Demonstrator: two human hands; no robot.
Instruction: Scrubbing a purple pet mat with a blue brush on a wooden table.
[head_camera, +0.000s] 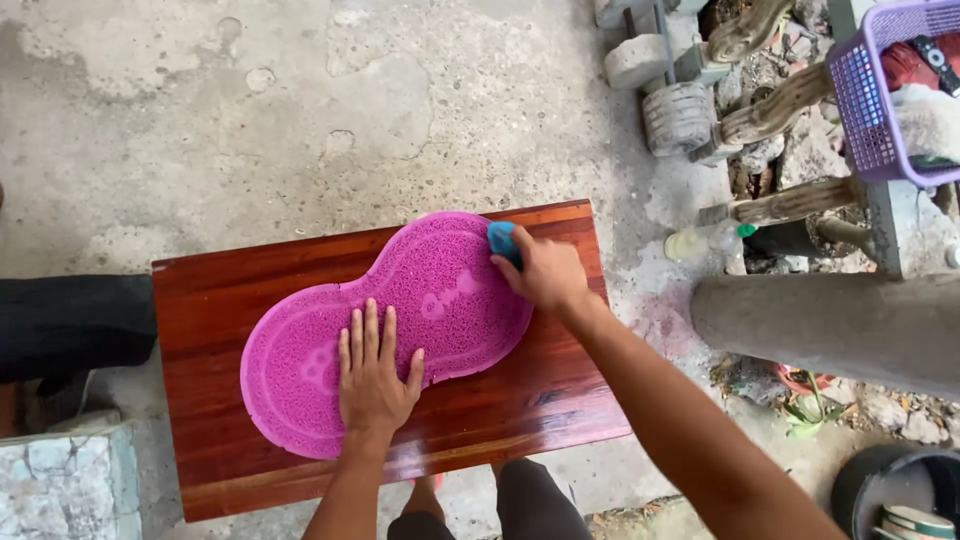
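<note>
Magenta mat (440, 300) lay flat across the reddish wooden table (530, 400). Left hand (372, 372) pressed it with fingers spread; right hand (545, 270) gripped a blue scrubber (503, 240) at the mat's far edge.

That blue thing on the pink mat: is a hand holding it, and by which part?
Yes. The right hand grips the blue scrubber by its near end. The left hand holds nothing; it lies flat on the pink mat.
</note>
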